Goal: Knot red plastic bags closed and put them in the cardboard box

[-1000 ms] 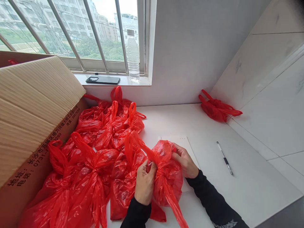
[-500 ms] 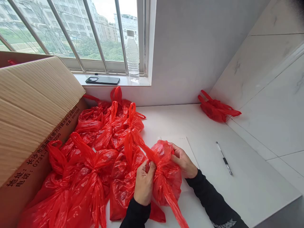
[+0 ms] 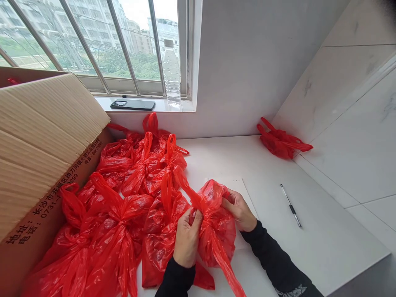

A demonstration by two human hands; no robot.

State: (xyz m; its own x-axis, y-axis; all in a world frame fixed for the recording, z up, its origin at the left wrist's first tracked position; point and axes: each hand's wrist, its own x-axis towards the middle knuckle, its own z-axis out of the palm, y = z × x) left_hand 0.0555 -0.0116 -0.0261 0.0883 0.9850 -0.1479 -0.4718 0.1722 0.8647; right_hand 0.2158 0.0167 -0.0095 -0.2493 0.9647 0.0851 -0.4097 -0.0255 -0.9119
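Note:
A bulging red plastic bag [image 3: 216, 231] stands on the white table in front of me, over a sheet of paper [image 3: 239, 185]. My left hand [image 3: 185, 239] pinches the bag's gathered neck between thumb and fingers, where a long red handle strip runs up to the left. My right hand [image 3: 238, 210] grips the bag's upper right side with curled fingers. Another handle strip hangs down toward the table's front edge. Several tied red bags [image 3: 123, 214] lie heaped right beside my left hand.
A big open cardboard box [image 3: 43, 140] with printed writing lies at the left. A pen [image 3: 290, 205] lies on the table to the right, a loose red bag [image 3: 280, 142] in the far corner. A phone [image 3: 133, 104] and a water bottle [image 3: 172, 72] are on the windowsill.
Both hands keep their hold on the red bag and shift only slightly; the view has drifted a little.

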